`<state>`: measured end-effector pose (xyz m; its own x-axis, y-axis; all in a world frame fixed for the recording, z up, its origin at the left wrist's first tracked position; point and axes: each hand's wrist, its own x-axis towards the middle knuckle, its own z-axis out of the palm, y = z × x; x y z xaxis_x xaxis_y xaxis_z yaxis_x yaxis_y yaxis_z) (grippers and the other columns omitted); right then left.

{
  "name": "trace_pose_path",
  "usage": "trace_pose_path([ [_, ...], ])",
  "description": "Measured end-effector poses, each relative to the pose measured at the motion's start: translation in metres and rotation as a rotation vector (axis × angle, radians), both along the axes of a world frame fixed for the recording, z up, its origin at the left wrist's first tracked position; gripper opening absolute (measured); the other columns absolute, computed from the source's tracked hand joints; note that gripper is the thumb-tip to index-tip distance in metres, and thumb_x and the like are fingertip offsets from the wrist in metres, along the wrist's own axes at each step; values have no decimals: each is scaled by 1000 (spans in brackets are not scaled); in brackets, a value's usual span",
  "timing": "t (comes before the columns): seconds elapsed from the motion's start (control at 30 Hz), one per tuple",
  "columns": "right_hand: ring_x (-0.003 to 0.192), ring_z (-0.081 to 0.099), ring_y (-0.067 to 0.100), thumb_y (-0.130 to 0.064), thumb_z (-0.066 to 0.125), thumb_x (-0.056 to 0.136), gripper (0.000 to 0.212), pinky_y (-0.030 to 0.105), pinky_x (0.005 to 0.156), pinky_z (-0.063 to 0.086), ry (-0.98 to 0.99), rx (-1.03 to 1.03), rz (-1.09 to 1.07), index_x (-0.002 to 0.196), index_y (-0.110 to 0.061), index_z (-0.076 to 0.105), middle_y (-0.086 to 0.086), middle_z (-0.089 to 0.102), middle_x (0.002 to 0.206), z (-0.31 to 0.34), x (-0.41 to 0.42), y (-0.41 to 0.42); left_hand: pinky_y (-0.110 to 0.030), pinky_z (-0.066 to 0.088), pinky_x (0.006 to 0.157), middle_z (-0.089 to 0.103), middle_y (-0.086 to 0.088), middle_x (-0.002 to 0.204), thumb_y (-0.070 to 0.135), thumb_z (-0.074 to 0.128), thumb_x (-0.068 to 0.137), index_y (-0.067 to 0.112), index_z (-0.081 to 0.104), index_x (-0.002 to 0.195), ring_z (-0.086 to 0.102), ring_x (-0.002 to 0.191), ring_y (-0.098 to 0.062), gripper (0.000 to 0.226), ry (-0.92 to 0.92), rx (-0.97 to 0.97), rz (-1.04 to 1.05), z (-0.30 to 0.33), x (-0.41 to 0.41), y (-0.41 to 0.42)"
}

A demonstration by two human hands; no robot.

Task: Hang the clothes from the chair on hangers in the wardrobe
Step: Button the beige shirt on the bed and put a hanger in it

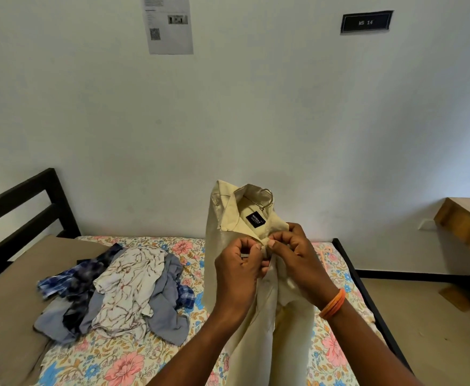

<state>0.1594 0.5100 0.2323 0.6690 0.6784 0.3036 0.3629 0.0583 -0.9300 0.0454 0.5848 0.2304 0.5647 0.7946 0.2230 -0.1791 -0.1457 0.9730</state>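
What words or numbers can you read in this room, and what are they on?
"WS 14": black wall sign.
"STATION", upside down, uncertain: black neck label inside the cream shirt.
Printed paper sheet on the wall: text and QR code too small to read.

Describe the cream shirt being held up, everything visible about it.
The pale cream collared shirt looks like smooth, slightly shiny woven cloth. It is held upright over the floral bedsheet, its body drooping out of view at the frame's lower edge. A thin metal hanger hook sticks out of the open collar, above a dark neck label with white lettering. The left hand and right hand both pinch the front placket just below the collar, apparently at a button.
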Motion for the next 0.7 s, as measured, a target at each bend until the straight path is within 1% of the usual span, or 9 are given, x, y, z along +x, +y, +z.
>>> trace_pose_path([
  [0.07,105,61,10,-9,60,96,11,25,89,54,67,10,-3,101,-6,68,1,52,116,-1,-2,2,-37,62,62,71,-7,78,15,60,97,15,66,88,72,66,-23,12,10,-21,52,-2,1,1],
  [0.13,105,61,11,-10,60,96,10,27,89,55,102,11,-6,100,-7,69,1,52,116,-2,-5,3,-36,62,61,70,-8,79,14,59,97,15,65,88,72,64,-23,11,11,-37,77,-2,1,0],
  [0.23,100,60,1,-11,60,96,12,19,82,54,90,8,-29,104,-5,68,1,52,116,-4,-6,5,-29,60,59,70,-7,80,14,59,97,15,66,91,72,65,-21,9,6,-54,75,-1,1,-2],
  [0.3,97,59,-4,-11,61,96,14,14,79,51,77,17,-36,105,-4,68,1,51,117,-6,-6,7,-29,61,60,71,-6,80,15,60,97,15,66,90,73,67,-20,9,4,-51,65,-2,1,-2],
  [0.37,97,59,-5,-11,64,94,12,13,79,51,76,28,-40,102,-4,70,2,52,117,-7,-7,8,-33,62,62,70,-4,78,15,61,96,15,67,89,73,68,-19,9,11,-36,71,-4,1,0],
  [0.5,105,60,3,-14,77,83,10,25,83,56,56,-1,-3,93,-12,74,-3,55,117,-9,-7,6,-38,62,62,70,-2,77,16,61,96,15,67,88,72,69,-19,10,31,-18,104,-10,0,4],
  [0.53,105,60,3,-16,79,82,10,25,83,57,36,-19,-8,91,-14,75,-4,56,116,-10,-6,6,-38,62,63,70,-3,77,16,61,96,15,67,88,72,69,-20,11,35,-27,108,-11,0,4],
  [0.6,103,59,0,-18,79,82,10,20,81,55,-4,-41,-55,90,-14,75,-5,57,114,-12,-6,7,-38,62,62,69,-3,76,16,61,96,16,67,87,71,69,-21,11,33,-51,112,-12,0,3],
  [0.7,100,58,-5,-17,77,84,8,11,79,50,-1,-23,-116,89,-11,74,0,57,113,-15,-7,11,-34,62,64,70,-4,76,17,62,96,13,67,88,72,70,-20,10,20,-73,85,-12,-1,3],
])
